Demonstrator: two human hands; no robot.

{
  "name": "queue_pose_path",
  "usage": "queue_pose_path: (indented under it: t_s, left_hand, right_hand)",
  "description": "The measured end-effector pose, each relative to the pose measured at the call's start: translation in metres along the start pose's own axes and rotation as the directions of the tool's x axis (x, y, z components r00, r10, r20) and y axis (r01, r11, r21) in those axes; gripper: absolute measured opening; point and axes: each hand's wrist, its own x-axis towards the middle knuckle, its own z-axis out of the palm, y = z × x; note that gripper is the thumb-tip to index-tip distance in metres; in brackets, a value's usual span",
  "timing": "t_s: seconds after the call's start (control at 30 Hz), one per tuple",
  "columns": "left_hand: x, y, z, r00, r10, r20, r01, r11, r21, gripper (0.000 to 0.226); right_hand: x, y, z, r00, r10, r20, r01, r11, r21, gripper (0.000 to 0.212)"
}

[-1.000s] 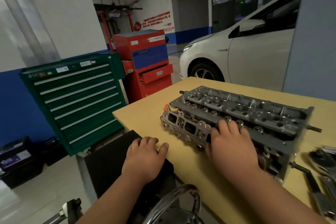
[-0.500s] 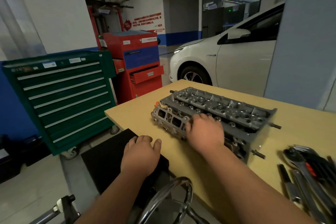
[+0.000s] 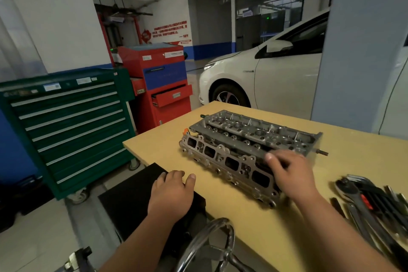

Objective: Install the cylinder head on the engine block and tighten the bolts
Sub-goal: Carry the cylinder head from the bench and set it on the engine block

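Sitting on the counter [image 3: 159, 146], the cylinder head [image 3: 238, 139] needs a two-handed lift — right hand [image 3: 293, 174] is over its near end, grip too blurred to call; left hand [image 3: 172, 196] rests relaxed on the black pad [image 3: 132, 194].

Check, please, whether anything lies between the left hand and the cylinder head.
Nothing visible does: only bare tabletop separates the left hand from the cylinder head. The right hand touches it.
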Motion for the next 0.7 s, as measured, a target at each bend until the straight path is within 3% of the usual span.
queue_pose_path:
  t_s: [0.13, 0.23, 0.3, 0.37, 0.4, 0.47, 0.53, 0.63, 0.7]
  left_hand:
    - [0.004, 0.000, 0.003, 0.998, -0.015, -0.062, 0.007, 0.992, -0.124, 0.066]
    - [0.006, -0.001, 0.002, 0.994, -0.053, -0.099, 0.025, 0.964, -0.263, 0.069]
    - [0.005, -0.002, -0.002, 0.982, -0.080, -0.172, 0.007, 0.921, -0.389, 0.068]
    - [0.001, -0.002, -0.005, 0.964, -0.084, -0.254, -0.052, 0.871, -0.488, 0.063]
    - [-0.004, -0.002, -0.006, 0.956, -0.065, -0.285, -0.094, 0.855, -0.510, 0.061]
    - [-0.014, 0.001, -0.008, 0.950, 0.025, -0.310, -0.185, 0.847, -0.498, 0.063]
    - [-0.020, 0.006, -0.010, 0.939, 0.143, -0.313, -0.271, 0.867, -0.417, 0.067]
    - [-0.021, 0.012, -0.008, 0.934, 0.265, -0.240, -0.319, 0.920, -0.228, 0.070]
    - [-0.019, 0.012, -0.006, 0.938, 0.286, -0.194, -0.319, 0.932, -0.170, 0.070]
  right_hand:
    - [0.001, -0.001, 0.018, 0.956, 0.186, -0.228, -0.109, 0.944, 0.313, 0.071]
    - [-0.005, -0.023, 0.032, 0.942, 0.230, -0.243, -0.108, 0.896, 0.432, 0.074]
    - [-0.012, -0.052, 0.046, 0.965, 0.205, -0.163, -0.098, 0.859, 0.503, 0.059]
    - [-0.016, -0.077, 0.051, 0.985, 0.146, 0.089, -0.169, 0.770, 0.615, 0.045]
    - [-0.014, -0.080, 0.048, 0.981, 0.070, 0.179, -0.165, 0.781, 0.603, 0.038]
    - [-0.001, -0.066, 0.034, 0.982, -0.041, 0.185, -0.040, 0.910, 0.412, 0.028]
    - [0.026, -0.040, 0.019, 0.998, -0.017, 0.060, 0.011, 0.994, 0.113, 0.016]
    - [0.062, -0.015, 0.017, 0.978, 0.187, 0.095, -0.161, 0.958, -0.238, 0.030]
    - [0.079, -0.007, 0.024, 0.975, 0.160, 0.151, -0.064, 0.863, -0.502, 0.037]
